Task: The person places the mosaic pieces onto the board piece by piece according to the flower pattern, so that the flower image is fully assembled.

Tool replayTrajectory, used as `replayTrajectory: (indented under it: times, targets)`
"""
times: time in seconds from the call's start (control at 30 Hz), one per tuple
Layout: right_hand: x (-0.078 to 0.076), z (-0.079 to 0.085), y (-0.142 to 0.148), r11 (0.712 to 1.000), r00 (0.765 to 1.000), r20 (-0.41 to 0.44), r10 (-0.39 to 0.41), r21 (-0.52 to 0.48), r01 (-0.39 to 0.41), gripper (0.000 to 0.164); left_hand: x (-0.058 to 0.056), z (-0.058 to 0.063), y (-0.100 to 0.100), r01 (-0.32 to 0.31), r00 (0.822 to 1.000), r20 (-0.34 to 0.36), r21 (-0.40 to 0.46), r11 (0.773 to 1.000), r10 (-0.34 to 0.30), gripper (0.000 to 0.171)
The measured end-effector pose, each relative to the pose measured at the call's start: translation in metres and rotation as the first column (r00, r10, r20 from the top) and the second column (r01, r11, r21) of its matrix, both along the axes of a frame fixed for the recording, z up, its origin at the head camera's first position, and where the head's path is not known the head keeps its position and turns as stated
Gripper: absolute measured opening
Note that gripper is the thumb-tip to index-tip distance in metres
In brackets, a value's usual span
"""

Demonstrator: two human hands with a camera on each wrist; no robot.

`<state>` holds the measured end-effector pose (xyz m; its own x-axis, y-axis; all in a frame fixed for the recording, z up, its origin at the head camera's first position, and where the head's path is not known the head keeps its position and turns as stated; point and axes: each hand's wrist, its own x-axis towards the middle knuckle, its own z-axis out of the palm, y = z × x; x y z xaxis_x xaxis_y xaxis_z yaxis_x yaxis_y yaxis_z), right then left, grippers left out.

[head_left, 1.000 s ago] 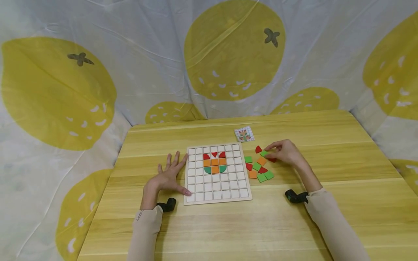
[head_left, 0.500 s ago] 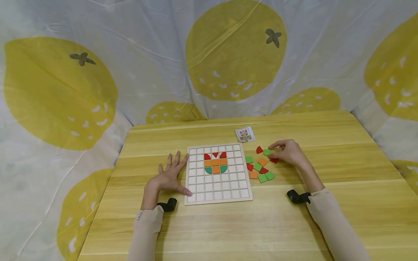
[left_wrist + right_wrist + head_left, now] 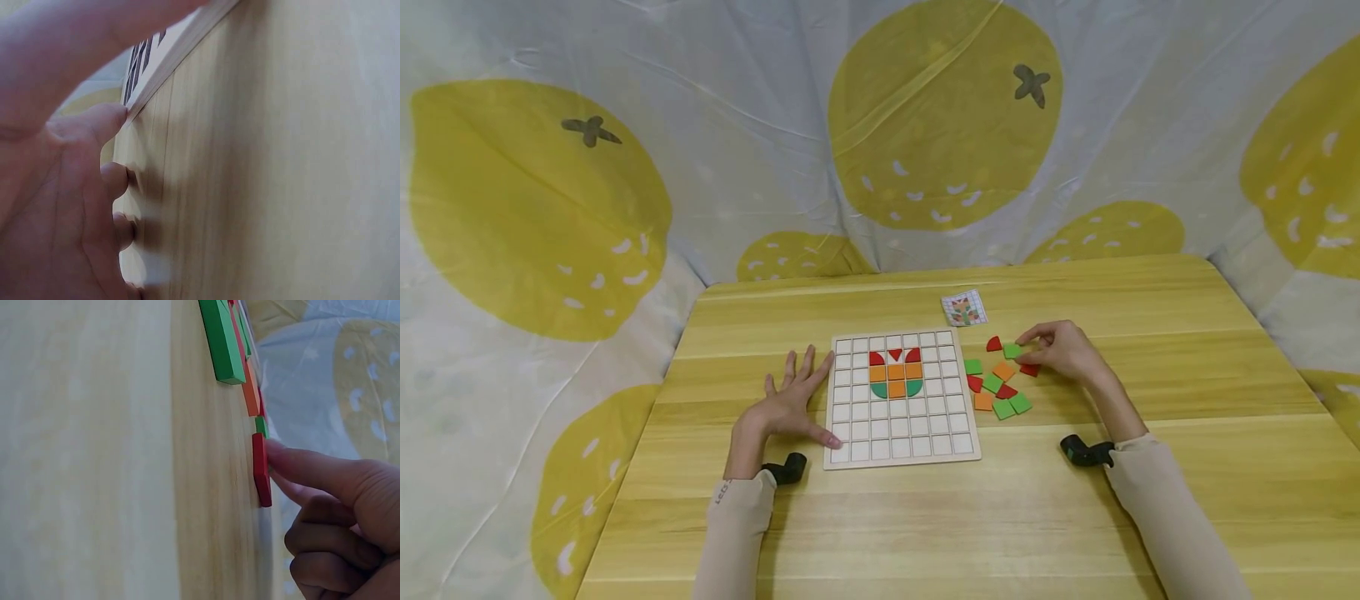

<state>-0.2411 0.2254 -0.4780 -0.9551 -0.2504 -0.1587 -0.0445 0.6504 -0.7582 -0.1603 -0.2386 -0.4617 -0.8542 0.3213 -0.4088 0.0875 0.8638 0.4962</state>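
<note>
My left hand [image 3: 786, 412] lies spread at the left side of a pale wooden grid board [image 3: 891, 429]. Its thumb rests on the board's near left corner, and a fingertip touches the left edge, as the left wrist view also shows. Right of the board, my right hand [image 3: 1062, 350] pinches a green square tile [image 3: 1012, 351] between thumb and forefinger, the other fingers curled in. A red tile [image 3: 262, 470] lies just under that hand, partly hiding the green one in the right wrist view. Red, orange and dark green pieces form a tulip-like head [image 3: 896, 373] on the board.
Several loose tiles lie by the board's right edge, among them an orange square [image 3: 983, 402], a green square [image 3: 1019, 403] and a red quarter-round [image 3: 994, 343]. A small printed pattern card [image 3: 964, 308] sits behind them. A lemon-print curtain [image 3: 760, 150] hangs beyond the table.
My right hand has drawn slightly right, so more of the green tile and the red tile below it shows. My left hand stays in place on the board.
</note>
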Motion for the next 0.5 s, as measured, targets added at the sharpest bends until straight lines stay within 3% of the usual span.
replayTrajectory:
  times: [0.2,0.33,0.5]
  targets:
    - [0.004,0.009,-0.009,1.0,1.0,0.016,-0.006,-0.016,0.006,0.032,0.0,0.0,-0.001,0.0,1.0,0.006,0.001,1.0,0.0,0.145]
    - [0.015,0.018,-0.039,0.992,0.996,0.045,0.079,-0.098,-0.074,0.032,0.0,-0.002,-0.001,-0.003,1.0,0.006,0.003,1.0,0.003,0.145]
    - [0.036,0.021,-0.093,0.97,0.976,0.026,0.216,-0.116,-0.211,0.025,0.0,-0.001,0.0,-0.007,1.0,0.007,0.011,1.0,0.007,0.145]
